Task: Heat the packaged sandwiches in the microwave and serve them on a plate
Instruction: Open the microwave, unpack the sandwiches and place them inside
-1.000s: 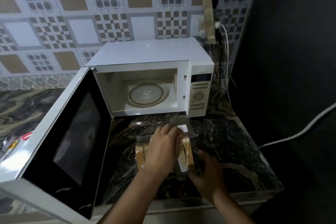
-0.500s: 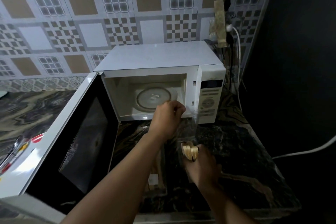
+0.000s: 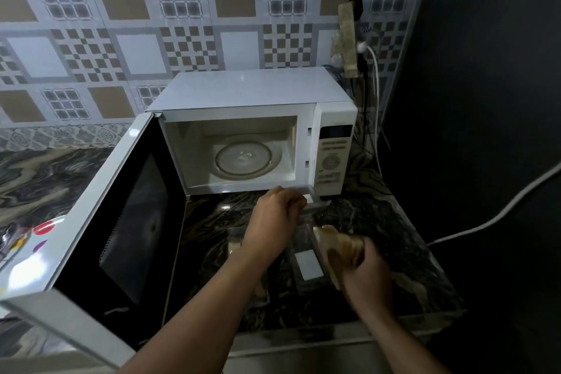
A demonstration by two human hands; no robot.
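A white microwave (image 3: 258,91) stands on the dark marble counter (image 3: 403,240), its door (image 3: 121,212) swung wide to the left. The glass turntable (image 3: 246,158) inside is bare. In front of it my left hand (image 3: 276,215) pinches the top edge of a clear plastic sandwich package (image 3: 306,255) with a white label. My right hand (image 3: 364,270) grips a sandwich (image 3: 337,244), which is partly out of that package. A second packaged sandwich (image 3: 235,244) lies on the counter, mostly hidden under my left forearm.
A wall socket with plugs and cables (image 3: 361,51) sits behind the microwave's right corner. A white cable (image 3: 491,218) runs along the dark wall at right. The open door blocks the counter's left side. The counter's front edge (image 3: 334,340) is close to me.
My left hand has lifted off the sandwich packs and now pinches one package's top. My right hand has drawn a sandwich up and to the right, out of the package.
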